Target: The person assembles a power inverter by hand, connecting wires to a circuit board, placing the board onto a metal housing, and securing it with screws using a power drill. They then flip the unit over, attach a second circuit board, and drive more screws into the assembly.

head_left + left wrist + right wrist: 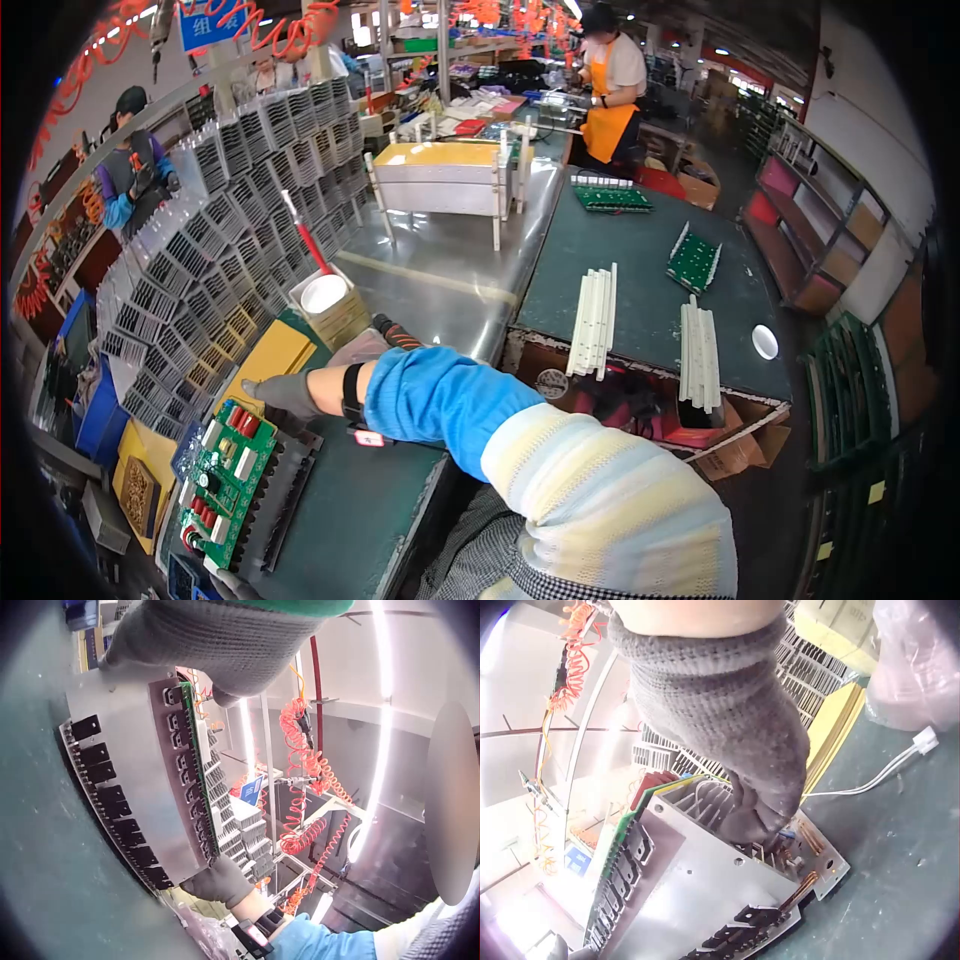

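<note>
The grey-gloved right hand [754, 746] has its fingers clamped on a green circuit board with metal heatsinks [224, 485] over the dark-green bench [350, 510]; the grey-gloved left hand's [225, 645] grip cannot be told. Positioning, apparently; next needs even support.

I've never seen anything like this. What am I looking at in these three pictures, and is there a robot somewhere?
No robot shows: a person does the work, wearing a camera on the head and one on each wrist. The wide picture is the head's view, looking forward and down. The other two come from the left and right wrists, so each shows its own hand's work up close.

The gloved right hand grips one end of a metal block with a green circuit board along one side. The left hand grips the opposite end.

On the green bench also lie a yellow stack, a plastic bag and a white cable. Beyond stand rows of finned metal parts.
</note>
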`<state>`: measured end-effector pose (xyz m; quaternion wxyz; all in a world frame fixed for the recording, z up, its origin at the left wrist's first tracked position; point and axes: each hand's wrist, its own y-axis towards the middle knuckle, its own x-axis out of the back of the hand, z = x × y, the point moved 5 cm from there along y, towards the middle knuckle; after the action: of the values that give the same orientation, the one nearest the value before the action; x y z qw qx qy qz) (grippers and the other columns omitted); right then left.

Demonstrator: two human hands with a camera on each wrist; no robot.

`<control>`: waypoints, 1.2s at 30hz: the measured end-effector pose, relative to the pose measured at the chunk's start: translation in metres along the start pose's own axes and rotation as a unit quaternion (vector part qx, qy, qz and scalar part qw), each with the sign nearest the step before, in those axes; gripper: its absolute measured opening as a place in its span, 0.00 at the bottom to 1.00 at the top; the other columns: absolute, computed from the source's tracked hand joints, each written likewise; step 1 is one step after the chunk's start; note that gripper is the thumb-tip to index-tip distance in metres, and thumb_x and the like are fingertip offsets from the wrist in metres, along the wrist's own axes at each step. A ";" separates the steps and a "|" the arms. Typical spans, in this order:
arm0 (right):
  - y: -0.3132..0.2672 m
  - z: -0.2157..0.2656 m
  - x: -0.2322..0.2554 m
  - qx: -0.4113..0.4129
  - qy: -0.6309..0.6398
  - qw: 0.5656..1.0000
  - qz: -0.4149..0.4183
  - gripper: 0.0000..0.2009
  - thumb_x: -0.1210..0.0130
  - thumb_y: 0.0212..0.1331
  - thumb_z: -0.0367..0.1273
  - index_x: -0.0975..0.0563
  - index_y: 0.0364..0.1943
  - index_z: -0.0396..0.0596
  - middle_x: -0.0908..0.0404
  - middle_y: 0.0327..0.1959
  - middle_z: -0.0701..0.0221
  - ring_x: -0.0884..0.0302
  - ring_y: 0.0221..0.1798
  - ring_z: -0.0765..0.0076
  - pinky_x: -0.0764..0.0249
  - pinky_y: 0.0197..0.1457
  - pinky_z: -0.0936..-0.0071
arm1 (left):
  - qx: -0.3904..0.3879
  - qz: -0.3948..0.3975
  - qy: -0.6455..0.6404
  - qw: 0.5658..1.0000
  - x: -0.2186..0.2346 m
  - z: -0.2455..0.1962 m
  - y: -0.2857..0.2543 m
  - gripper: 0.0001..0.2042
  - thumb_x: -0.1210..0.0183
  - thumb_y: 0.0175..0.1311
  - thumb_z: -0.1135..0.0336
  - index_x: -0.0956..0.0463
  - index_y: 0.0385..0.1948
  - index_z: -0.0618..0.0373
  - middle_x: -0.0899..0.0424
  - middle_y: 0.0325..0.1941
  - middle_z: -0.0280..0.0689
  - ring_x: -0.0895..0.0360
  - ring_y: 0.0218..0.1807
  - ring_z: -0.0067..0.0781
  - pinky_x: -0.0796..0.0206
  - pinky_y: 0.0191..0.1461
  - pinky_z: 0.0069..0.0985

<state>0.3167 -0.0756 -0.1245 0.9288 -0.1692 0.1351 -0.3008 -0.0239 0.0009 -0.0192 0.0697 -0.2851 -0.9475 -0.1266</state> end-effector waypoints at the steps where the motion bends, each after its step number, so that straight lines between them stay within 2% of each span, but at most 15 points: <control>1: -0.003 0.001 0.001 0.007 -0.014 1.000 -0.018 0.43 0.61 0.61 0.63 0.47 0.69 0.44 0.50 0.73 0.56 0.49 0.73 0.53 0.46 0.69 0.55 | -0.004 -0.002 -0.004 1.000 -0.001 0.001 0.002 0.28 0.52 0.71 0.50 0.35 0.62 0.67 0.31 0.64 0.50 0.32 0.61 0.41 0.41 0.65 0.31; 4: 0.006 0.003 0.003 0.037 -0.064 0.994 -0.074 0.43 0.58 0.60 0.63 0.45 0.68 0.41 0.45 0.70 0.53 0.36 0.65 0.50 0.30 0.58 0.52 | -0.022 -0.002 -0.002 1.000 0.005 0.014 0.015 0.28 0.52 0.71 0.50 0.35 0.62 0.67 0.30 0.63 0.50 0.31 0.60 0.41 0.41 0.65 0.31; 6: -0.006 0.003 -0.002 0.032 -0.001 0.999 -0.009 0.43 0.58 0.61 0.63 0.46 0.68 0.42 0.46 0.71 0.53 0.37 0.66 0.50 0.31 0.59 0.52 | -0.018 0.001 0.001 1.000 0.006 0.010 0.016 0.28 0.53 0.71 0.50 0.35 0.62 0.67 0.31 0.64 0.50 0.31 0.60 0.40 0.42 0.65 0.32; 10: 0.019 -0.006 0.005 0.022 0.003 0.999 -0.046 0.40 0.57 0.61 0.61 0.41 0.66 0.41 0.37 0.65 0.53 0.32 0.62 0.51 0.28 0.56 0.53 | -0.061 0.021 -0.003 0.998 0.001 -0.009 0.004 0.28 0.54 0.72 0.51 0.38 0.64 0.65 0.33 0.66 0.50 0.32 0.62 0.40 0.43 0.66 0.32; 13: 0.005 -0.005 0.002 0.085 0.088 0.992 -0.029 0.30 0.54 0.64 0.55 0.29 0.48 0.38 0.22 0.36 0.60 0.23 0.32 0.60 0.24 0.35 0.58 | -0.052 0.002 0.011 0.999 0.010 0.003 0.005 0.28 0.56 0.73 0.53 0.41 0.66 0.64 0.36 0.67 0.52 0.34 0.64 0.42 0.46 0.68 0.32; 15: -0.046 0.014 0.003 0.086 0.051 0.994 -0.053 0.25 0.53 0.66 0.52 0.28 0.42 0.40 0.24 0.28 0.64 0.25 0.26 0.64 0.26 0.29 0.63 | -0.081 -0.026 0.050 0.995 0.011 -0.007 -0.002 0.27 0.57 0.73 0.55 0.43 0.67 0.64 0.37 0.68 0.52 0.34 0.65 0.44 0.48 0.69 0.31; 16: -0.066 0.018 0.006 0.071 0.066 0.995 -0.017 0.22 0.52 0.66 0.50 0.28 0.40 0.41 0.25 0.27 0.66 0.26 0.26 0.65 0.26 0.28 0.65 | -0.116 -0.066 0.065 0.989 0.013 -0.005 -0.001 0.26 0.55 0.70 0.52 0.31 0.59 0.67 0.25 0.58 0.52 0.29 0.57 0.46 0.44 0.66 0.37; 18: -0.101 0.022 0.017 0.052 0.067 0.996 0.011 0.18 0.51 0.66 0.47 0.27 0.37 0.44 0.26 0.25 0.69 0.26 0.25 0.69 0.26 0.28 0.69 | -0.021 -0.034 -0.033 0.999 0.032 0.071 0.035 0.24 0.55 0.73 0.56 0.35 0.61 0.68 0.28 0.58 0.44 0.31 0.58 0.34 0.40 0.62 0.28; 21: -0.163 0.029 0.036 0.081 0.087 0.993 -0.010 0.16 0.51 0.66 0.45 0.27 0.34 0.47 0.27 0.24 0.72 0.27 0.25 0.74 0.27 0.28 0.74 | 0.003 -0.007 0.000 1.000 0.041 0.097 0.062 0.21 0.55 0.73 0.59 0.35 0.58 0.66 0.35 0.51 0.38 0.36 0.51 0.26 0.40 0.52 0.21; 24: -0.212 0.015 0.061 0.090 0.119 0.988 -0.026 0.14 0.51 0.67 0.44 0.26 0.32 0.48 0.27 0.23 0.75 0.28 0.25 0.77 0.28 0.28 0.78 | -0.107 -0.056 0.066 0.991 0.029 0.078 0.053 0.22 0.54 0.72 0.55 0.32 0.55 0.67 0.30 0.39 0.33 0.36 0.39 0.25 0.43 0.46 0.20; 28: -0.257 0.000 0.079 0.072 0.115 0.987 -0.090 0.11 0.52 0.66 0.39 0.31 0.27 0.52 0.32 0.18 0.77 0.34 0.19 0.78 0.32 0.23 0.77 | -0.068 -0.055 0.063 0.994 0.030 0.072 0.050 0.27 0.54 0.72 0.55 0.39 0.63 0.70 0.33 0.62 0.45 0.34 0.58 0.34 0.44 0.62 0.25; 29: -0.256 -0.004 0.079 0.082 0.130 0.988 -0.030 0.11 0.52 0.66 0.39 0.31 0.27 0.52 0.32 0.18 0.76 0.33 0.19 0.78 0.32 0.22 0.77 | -0.051 -0.055 0.059 0.995 0.029 0.069 0.046 0.27 0.55 0.72 0.58 0.41 0.64 0.71 0.37 0.67 0.48 0.36 0.64 0.36 0.46 0.66 0.26; 31: -0.241 -0.010 0.076 0.104 0.162 0.977 0.088 0.12 0.51 0.66 0.39 0.31 0.26 0.52 0.30 0.19 0.75 0.31 0.19 0.77 0.32 0.22 0.77 | -0.097 -0.078 0.068 0.990 0.023 0.058 0.030 0.26 0.55 0.72 0.59 0.41 0.64 0.71 0.36 0.67 0.48 0.37 0.65 0.36 0.47 0.68 0.27; 35: -0.235 -0.008 0.045 0.053 0.135 0.989 0.018 0.11 0.49 0.64 0.38 0.28 0.26 0.49 0.27 0.21 0.74 0.27 0.21 0.73 0.28 0.24 0.73 | -0.257 -0.016 0.267 0.929 0.034 0.074 0.022 0.21 0.61 0.73 0.73 0.41 0.68 0.53 0.40 0.69 0.45 0.38 0.68 0.36 0.41 0.67 0.24; 36: -0.239 -0.004 0.031 0.051 0.120 0.991 0.017 0.10 0.49 0.64 0.38 0.27 0.28 0.49 0.27 0.21 0.74 0.27 0.22 0.74 0.28 0.24 0.73 | -0.084 -0.038 0.055 0.994 0.031 0.067 0.016 0.21 0.61 0.73 0.72 0.42 0.68 0.57 0.40 0.69 0.45 0.38 0.67 0.35 0.43 0.68 0.28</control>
<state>0.2166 -0.2777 -0.0384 0.9183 -0.0822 0.2326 -0.3096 -0.0445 0.0486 -0.0738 0.0930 -0.2459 -0.9384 -0.2241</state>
